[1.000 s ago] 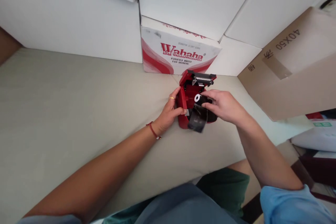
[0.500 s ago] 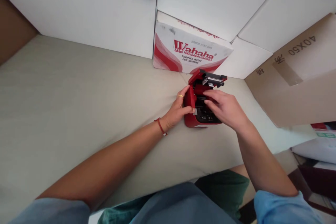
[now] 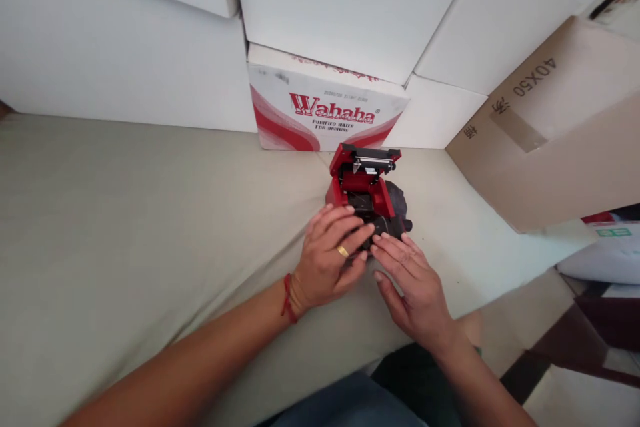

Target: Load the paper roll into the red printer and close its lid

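Observation:
A small red label printer [image 3: 386, 197] stands on the pale covered surface with its lid [image 3: 367, 159] tilted up. A roller and a bright metal strip show along the lid's edge. Across the printer's black front section lies my left hand [image 3: 327, 257], its fingers outstretched and apart, the ring finger wearing a gold band. My right hand [image 3: 413, 287] touches the front right corner with its fingertips; its fingers are stretched and the thumb stands apart. Together the hands cover much of the front. A dark object [image 3: 397, 200] lies against the printer's right side, partly hidden.
A Wahaha water carton [image 3: 330, 107] sits behind the printer, against large white boxes [image 3: 330, 0]. To the right stands a big brown cardboard box [image 3: 555, 127]. The pale cloth-like surface [image 3: 125, 227] spreads out to the left.
My left hand has left the printer's left side and now lies over its front. The right hand has come out of the inside to the front corner. The view has shifted right.

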A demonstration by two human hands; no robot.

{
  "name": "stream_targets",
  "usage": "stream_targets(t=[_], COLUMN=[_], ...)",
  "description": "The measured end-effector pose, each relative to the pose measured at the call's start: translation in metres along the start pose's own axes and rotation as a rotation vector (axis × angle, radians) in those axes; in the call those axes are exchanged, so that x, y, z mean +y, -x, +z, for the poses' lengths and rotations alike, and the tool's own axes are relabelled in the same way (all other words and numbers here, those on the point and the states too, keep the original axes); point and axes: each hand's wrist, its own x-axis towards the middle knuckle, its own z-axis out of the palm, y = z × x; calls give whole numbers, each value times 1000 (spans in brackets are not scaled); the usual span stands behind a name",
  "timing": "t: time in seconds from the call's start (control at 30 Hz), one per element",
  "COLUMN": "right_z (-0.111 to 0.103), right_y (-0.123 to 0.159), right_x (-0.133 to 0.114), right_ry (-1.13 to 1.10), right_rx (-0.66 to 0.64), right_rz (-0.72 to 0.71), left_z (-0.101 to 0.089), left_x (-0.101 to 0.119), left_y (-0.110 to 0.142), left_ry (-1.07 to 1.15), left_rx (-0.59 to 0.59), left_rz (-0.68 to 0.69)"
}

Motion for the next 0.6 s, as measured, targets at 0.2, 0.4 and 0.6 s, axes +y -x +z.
stream_targets(t=[0.2,0.4,0.6], right_z=[-14,25,27], right_y=[-39,-139,-159], right_x=[39,124,113], right_ry=[-269,-723,-900], right_rx=[174,387,201], right_rz=[266,635,621], left_z=[0,-2,-2], left_x=[9,10,10], left_y=[-3,-5,-4], left_ry=[-173,-182,-180], left_rx=[-48,-74,-82], left_rz=[156,168,171])
